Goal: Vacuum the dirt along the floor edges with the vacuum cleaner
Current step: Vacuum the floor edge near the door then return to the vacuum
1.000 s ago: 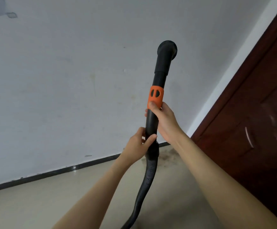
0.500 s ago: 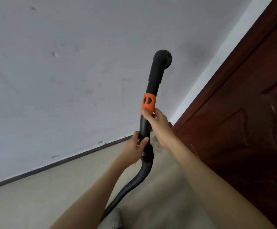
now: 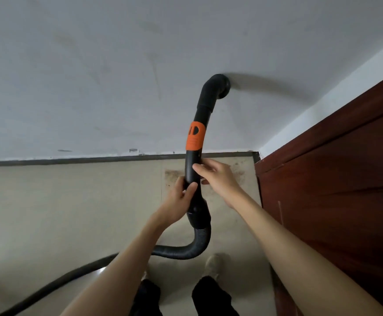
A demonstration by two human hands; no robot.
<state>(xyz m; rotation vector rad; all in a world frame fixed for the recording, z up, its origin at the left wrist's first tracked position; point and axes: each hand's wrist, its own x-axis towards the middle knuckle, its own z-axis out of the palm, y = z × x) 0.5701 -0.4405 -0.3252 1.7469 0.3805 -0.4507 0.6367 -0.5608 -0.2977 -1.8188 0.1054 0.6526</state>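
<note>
Tight corner, open floor to our left

The wall (image 3: 94, 76) ahead and the wooden door (image 3: 334, 190) on our right box us in; the floor (image 3: 49, 213) leftward lies open, crossed by the hose (image 3: 179, 252).

Both arms outstretched, hands (image 3: 181, 197) clasped

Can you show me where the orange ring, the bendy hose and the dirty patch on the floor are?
orange ring (image 3: 195, 136): head view, middle of the band round the black tube.
bendy hose (image 3: 186, 252): head view, on the ribbed curve below the hands.
dirty patch (image 3: 171, 177): head view, dark specks on the floor near the corner.
</note>
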